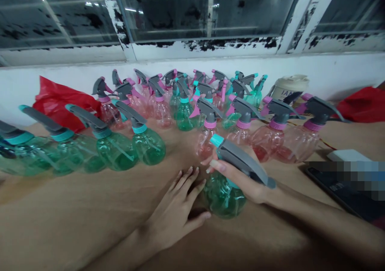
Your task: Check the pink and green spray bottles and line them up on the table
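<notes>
The step in hand looked to be handling a green bottle (pixel 225 202), near and just right of centre over the table (pixel 90 219), with the right hand (pixel 246 184) wrapped around its neck and the left hand (pixel 176 214) spread open, palm down, on its left (whether the thumb touched it, I could not tell). With the pink row (pixel 266 138) just on its far side, the next move seemed to call for a firm neck grip and room to clear those bottles.
</notes>
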The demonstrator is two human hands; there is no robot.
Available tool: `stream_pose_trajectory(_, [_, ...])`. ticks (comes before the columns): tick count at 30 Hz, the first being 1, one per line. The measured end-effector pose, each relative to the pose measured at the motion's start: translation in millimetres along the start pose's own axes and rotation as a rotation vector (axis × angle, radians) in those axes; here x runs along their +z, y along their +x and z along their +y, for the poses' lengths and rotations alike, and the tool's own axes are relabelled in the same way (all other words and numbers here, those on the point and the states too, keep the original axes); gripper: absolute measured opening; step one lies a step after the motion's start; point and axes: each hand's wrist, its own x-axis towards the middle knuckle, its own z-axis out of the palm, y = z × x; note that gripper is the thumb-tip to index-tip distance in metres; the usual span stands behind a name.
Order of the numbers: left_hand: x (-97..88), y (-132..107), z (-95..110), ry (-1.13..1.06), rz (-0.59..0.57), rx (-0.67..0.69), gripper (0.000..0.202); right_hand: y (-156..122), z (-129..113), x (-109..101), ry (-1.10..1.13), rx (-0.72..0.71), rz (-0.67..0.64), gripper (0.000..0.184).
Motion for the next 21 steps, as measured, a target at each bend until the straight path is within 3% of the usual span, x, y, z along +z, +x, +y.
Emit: stream_pose_trajectory(21, [2.7,-5.3,-2.8,0.033,0.002,-0.027,0.061,-3.6,0.3,-1.7,0.151,0.023,-0.041,0.023])
